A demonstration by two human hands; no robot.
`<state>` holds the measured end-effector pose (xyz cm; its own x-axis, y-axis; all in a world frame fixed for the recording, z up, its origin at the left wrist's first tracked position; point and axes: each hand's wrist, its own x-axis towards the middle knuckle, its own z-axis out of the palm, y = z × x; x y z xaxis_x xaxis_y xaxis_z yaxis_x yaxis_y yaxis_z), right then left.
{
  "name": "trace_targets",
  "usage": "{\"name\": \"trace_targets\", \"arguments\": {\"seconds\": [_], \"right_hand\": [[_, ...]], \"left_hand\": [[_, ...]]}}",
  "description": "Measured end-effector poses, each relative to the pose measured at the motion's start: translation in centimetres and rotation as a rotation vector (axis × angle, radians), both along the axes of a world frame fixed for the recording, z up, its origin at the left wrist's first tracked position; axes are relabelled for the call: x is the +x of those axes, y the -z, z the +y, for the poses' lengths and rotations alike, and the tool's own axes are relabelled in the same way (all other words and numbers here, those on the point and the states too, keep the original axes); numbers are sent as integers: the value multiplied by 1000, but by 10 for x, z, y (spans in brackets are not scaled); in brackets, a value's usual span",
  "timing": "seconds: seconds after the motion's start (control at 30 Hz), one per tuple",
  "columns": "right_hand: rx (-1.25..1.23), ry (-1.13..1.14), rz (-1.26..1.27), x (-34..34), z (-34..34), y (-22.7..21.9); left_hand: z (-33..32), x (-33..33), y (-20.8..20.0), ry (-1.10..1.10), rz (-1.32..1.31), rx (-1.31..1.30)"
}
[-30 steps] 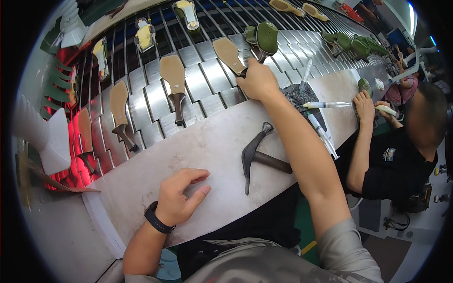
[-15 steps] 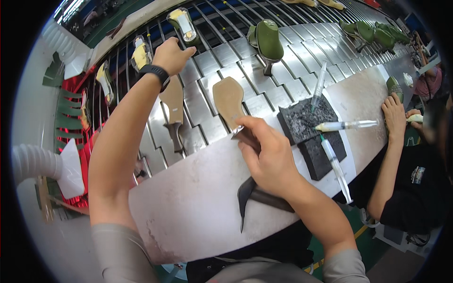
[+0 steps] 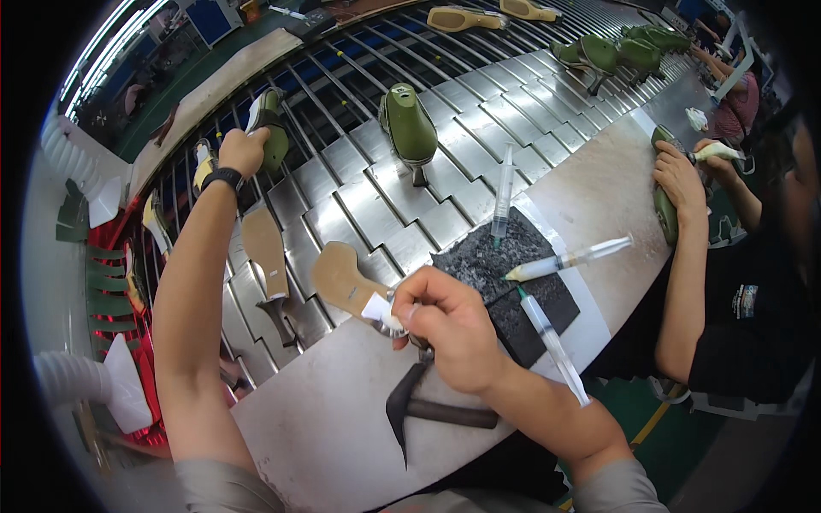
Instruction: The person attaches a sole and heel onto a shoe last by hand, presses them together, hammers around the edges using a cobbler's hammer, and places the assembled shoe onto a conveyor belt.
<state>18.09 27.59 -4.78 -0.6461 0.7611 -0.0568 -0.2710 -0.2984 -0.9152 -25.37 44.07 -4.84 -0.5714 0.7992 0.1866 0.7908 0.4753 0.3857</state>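
Shoe in closed left hand, white piece in pinched right, syringe contents unclear

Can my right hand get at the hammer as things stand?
Probably yes: the hammer lies close to your right hand, its handle uncovered, though that hand is occupied at the narrow end of a tan sole and may need freeing first.

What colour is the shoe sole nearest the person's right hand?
Tan; the sole shows best in the head view.

Green shoe, tan sole
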Motion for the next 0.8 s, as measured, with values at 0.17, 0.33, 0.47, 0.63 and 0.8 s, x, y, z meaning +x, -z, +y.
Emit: {"name": "trace_targets", "arguments": {"seconds": [0.17,0.33,0.47,0.63,0.8], "right_hand": [[224,197,50,-10,-2,11],[1181,239,-372,-7,-40,-39],[1574,-239,-476,-20,-103,-57],[1635,-495,-472,-27,-148,-36],[137,-177,48,-48,-192,3]], "left_hand": [[-199,74,-37,287,-495,442],[-432,182,-56,111,-52,504],[-568,226,-19,128,305,304],[-599,239,24,152,276,314],[-590,240,42,144,58,371]]}}
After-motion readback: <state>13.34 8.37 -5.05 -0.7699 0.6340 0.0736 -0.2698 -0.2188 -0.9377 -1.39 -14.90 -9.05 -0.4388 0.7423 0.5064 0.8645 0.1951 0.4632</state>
